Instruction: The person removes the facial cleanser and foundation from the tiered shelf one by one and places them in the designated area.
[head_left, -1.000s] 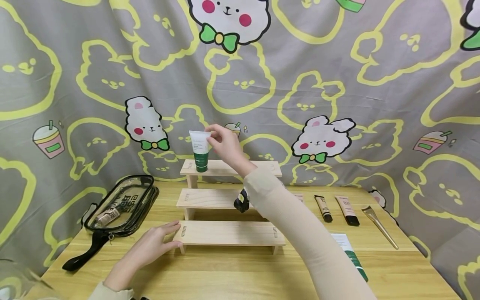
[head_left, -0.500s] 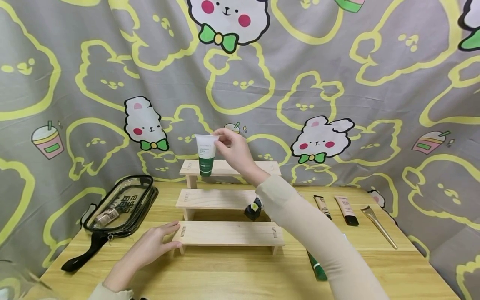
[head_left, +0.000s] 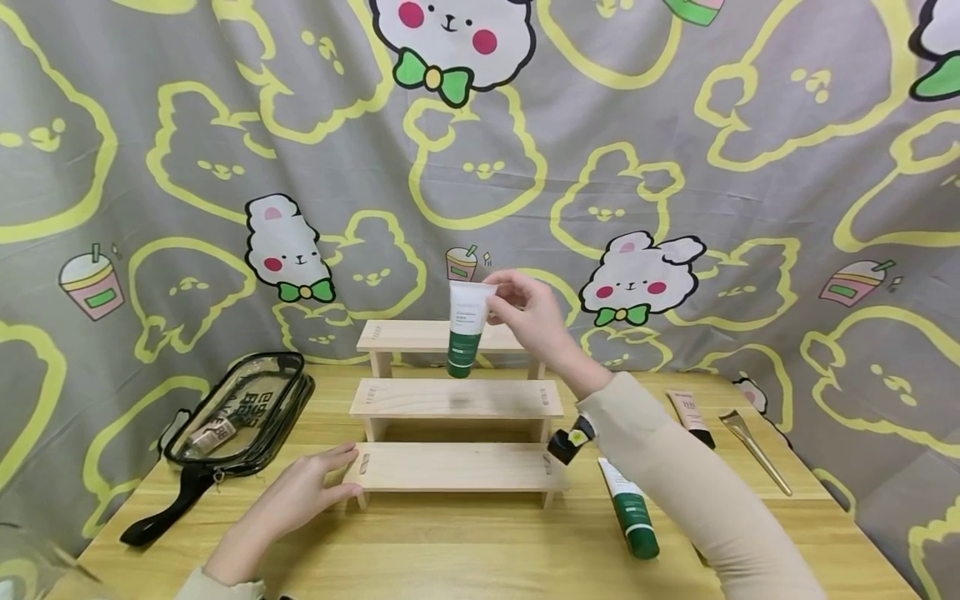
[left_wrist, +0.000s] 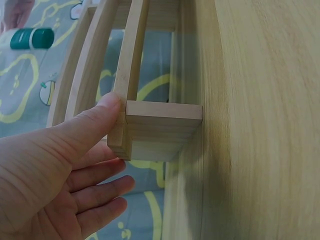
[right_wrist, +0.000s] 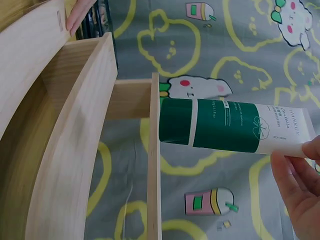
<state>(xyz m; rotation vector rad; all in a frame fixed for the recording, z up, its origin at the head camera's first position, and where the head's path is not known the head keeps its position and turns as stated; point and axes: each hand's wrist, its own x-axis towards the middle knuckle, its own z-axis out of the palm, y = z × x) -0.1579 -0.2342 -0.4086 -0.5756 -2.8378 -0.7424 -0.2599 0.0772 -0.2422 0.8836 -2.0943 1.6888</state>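
My right hand point(head_left: 528, 312) pinches a white and green squeeze tube point(head_left: 466, 329) by the corner of its flat white end. The tube hangs cap down, before the top and middle steps of a three-step wooden display stand point(head_left: 457, 467), apart from the boards in the right wrist view. At the left end of the lowest board, my left hand point(head_left: 311, 483) holds the stand between thumb and forefinger. In the left wrist view the other fingers point(left_wrist: 102, 192) extend free, beside the board. A second, larger white and green tube point(head_left: 630, 512) lies on the table, right of the stand.
To the left lies a clear cosmetics bag point(head_left: 243, 408) with black trim and a small bottle point(head_left: 213, 435) inside. At the right are a pink BB cream tube point(head_left: 690, 417) and a gold-handled brush point(head_left: 757, 454). A patterned grey curtain point(head_left: 480, 183) hangs behind the table.
My right hand has lifted the tube off the left end of the top step and carried it right and toward me. My left hand stays on the lowest board.
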